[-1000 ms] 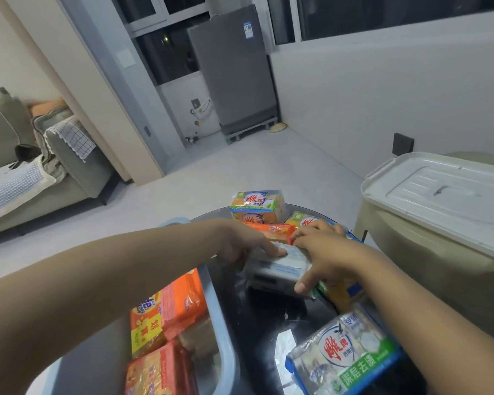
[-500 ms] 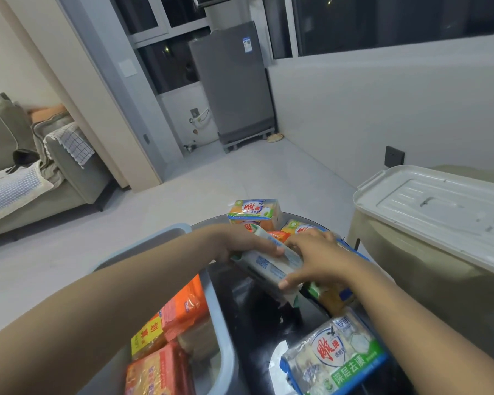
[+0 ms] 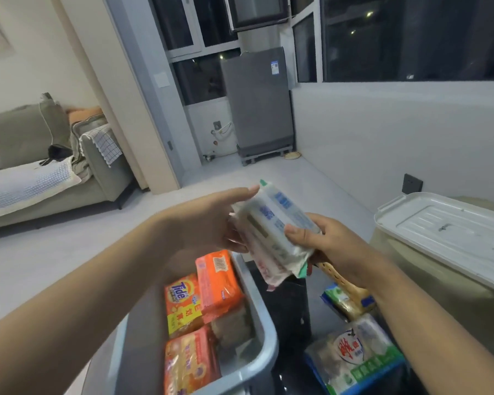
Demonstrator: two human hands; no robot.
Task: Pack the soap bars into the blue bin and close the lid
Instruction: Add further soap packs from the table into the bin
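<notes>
A stack of white soap packs (image 3: 271, 229) is held in the air between both hands, above the far right corner of the blue bin (image 3: 264, 326). My left hand (image 3: 211, 220) lies flat against the stack's left side with its fingers straight. My right hand (image 3: 328, 243) grips the stack's right end, thumb on top. Inside the bin lie orange soap bars, one a Tide pack (image 3: 181, 303), another plain orange (image 3: 217, 277), and a third at the near end (image 3: 190, 363). The white lid (image 3: 451, 235) rests on a beige container at the right.
On the black table (image 3: 291, 312) to the bin's right lie a yellow soap pack (image 3: 348, 302) and a white-and-green pack (image 3: 357, 357). A grey sofa (image 3: 40, 166) stands far left, and a grey appliance (image 3: 257, 106) by the window.
Both hands have lifted the white soap packs off the table and carried them up and toward the bin. The view has tilted, so the far packs on the table are out of sight.
</notes>
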